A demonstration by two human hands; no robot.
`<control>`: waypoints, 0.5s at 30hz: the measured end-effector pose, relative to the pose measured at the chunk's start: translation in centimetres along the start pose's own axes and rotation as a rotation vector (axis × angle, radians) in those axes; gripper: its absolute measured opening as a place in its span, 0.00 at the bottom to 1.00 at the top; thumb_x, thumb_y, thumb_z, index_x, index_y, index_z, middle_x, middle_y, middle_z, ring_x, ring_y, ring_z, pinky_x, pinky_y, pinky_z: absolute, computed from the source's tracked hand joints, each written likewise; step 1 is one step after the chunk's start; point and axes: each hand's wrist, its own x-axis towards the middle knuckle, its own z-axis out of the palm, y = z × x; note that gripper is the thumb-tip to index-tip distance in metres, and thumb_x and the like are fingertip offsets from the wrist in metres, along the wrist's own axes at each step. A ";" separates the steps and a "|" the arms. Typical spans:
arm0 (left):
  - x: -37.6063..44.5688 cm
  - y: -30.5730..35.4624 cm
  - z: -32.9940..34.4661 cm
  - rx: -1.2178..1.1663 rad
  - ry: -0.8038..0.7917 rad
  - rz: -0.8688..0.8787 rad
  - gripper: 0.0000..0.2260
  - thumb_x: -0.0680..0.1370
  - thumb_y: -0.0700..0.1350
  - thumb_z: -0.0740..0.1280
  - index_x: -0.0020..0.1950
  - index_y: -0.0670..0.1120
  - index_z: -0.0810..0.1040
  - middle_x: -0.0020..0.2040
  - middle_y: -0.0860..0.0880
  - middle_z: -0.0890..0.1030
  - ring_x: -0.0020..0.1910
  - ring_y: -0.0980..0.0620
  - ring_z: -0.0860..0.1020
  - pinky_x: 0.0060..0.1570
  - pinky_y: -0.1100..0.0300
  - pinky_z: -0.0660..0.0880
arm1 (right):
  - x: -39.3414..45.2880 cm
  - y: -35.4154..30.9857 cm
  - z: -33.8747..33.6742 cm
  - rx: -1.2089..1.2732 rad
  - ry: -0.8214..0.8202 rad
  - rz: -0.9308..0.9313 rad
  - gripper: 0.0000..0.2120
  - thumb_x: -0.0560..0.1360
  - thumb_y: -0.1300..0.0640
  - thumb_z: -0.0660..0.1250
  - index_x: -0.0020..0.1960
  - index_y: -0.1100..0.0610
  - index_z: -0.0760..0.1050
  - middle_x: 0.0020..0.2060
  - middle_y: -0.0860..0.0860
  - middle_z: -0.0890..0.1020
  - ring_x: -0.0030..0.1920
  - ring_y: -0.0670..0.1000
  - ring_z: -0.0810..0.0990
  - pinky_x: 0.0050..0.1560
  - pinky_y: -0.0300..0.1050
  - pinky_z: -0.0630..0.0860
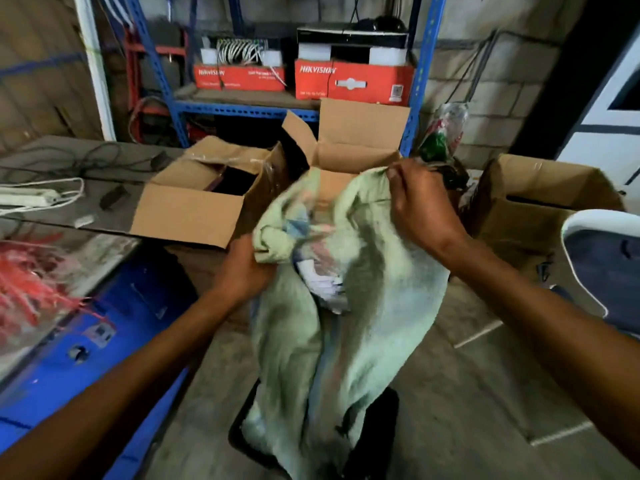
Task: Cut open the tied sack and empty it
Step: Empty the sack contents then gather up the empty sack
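Observation:
A pale green woven sack (377, 306) hangs in the middle of the view with its mouth held apart. My left hand (244, 268) grips the bunched left edge of the mouth. My right hand (420, 209) pinches the right edge and holds it higher. Inside the opening show white and pale plastic or paper items (323, 282), blurred. The sack's bottom rests on or in a black tray or crate (377, 441) on the floor. No cutting tool is visible.
Open cardboard boxes stand behind the sack at left (194, 216), centre (360, 133) and right (540, 202). A blue metal cabinet (114, 334) with red string on top is at left. A white chair (602, 258) is at right. Blue shelving (242, 109) holds red boxes.

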 end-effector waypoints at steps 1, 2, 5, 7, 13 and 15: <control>0.2 1.2 -0.1 0.054 -0.025 0.015 0.16 0.69 0.40 0.61 0.51 0.35 0.80 0.52 0.37 0.81 0.51 0.48 0.79 0.50 0.65 0.72 | 0.2 -0.3 -0.3 0.010 -0.079 -0.050 0.12 0.79 0.59 0.54 0.46 0.65 0.73 0.42 0.67 0.80 0.44 0.65 0.78 0.42 0.54 0.70; 0.6 1.8 -0.2 0.059 -0.014 0.009 0.18 0.69 0.42 0.61 0.52 0.33 0.80 0.51 0.38 0.81 0.51 0.50 0.78 0.49 0.66 0.73 | 0.5 -0.5 -0.6 0.021 -0.137 -0.090 0.12 0.79 0.60 0.55 0.45 0.66 0.74 0.42 0.67 0.80 0.44 0.65 0.78 0.42 0.53 0.69; 1.0 4.0 -0.8 0.063 0.180 -0.046 0.23 0.69 0.50 0.61 0.53 0.34 0.79 0.52 0.36 0.82 0.53 0.46 0.78 0.49 0.53 0.74 | 1.2 -0.7 -2.3 0.119 -0.057 -0.069 0.12 0.79 0.61 0.56 0.46 0.67 0.74 0.43 0.65 0.81 0.46 0.62 0.78 0.43 0.50 0.70; 1.0 5.2 -0.7 0.120 0.165 -0.110 0.22 0.68 0.48 0.60 0.52 0.34 0.80 0.52 0.34 0.82 0.53 0.42 0.79 0.48 0.55 0.72 | 1.6 -0.5 -3.2 0.142 -0.077 -0.067 0.11 0.78 0.62 0.56 0.46 0.67 0.75 0.44 0.66 0.81 0.47 0.62 0.79 0.44 0.50 0.70; -1.0 9.5 0.6 0.260 0.224 -0.085 0.13 0.69 0.44 0.61 0.41 0.37 0.80 0.41 0.37 0.82 0.45 0.45 0.79 0.39 0.62 0.71 | 1.5 -1.0 -4.7 0.214 -0.047 -0.020 0.11 0.79 0.61 0.57 0.46 0.66 0.75 0.46 0.65 0.81 0.49 0.64 0.78 0.37 0.41 0.56; -1.1 10.6 0.3 0.258 0.297 -0.067 0.11 0.71 0.40 0.63 0.44 0.33 0.80 0.45 0.34 0.83 0.46 0.44 0.79 0.41 0.56 0.71 | 1.7 -1.5 -5.3 0.263 -0.053 -0.012 0.12 0.79 0.61 0.56 0.47 0.66 0.76 0.47 0.66 0.81 0.50 0.63 0.78 0.40 0.45 0.61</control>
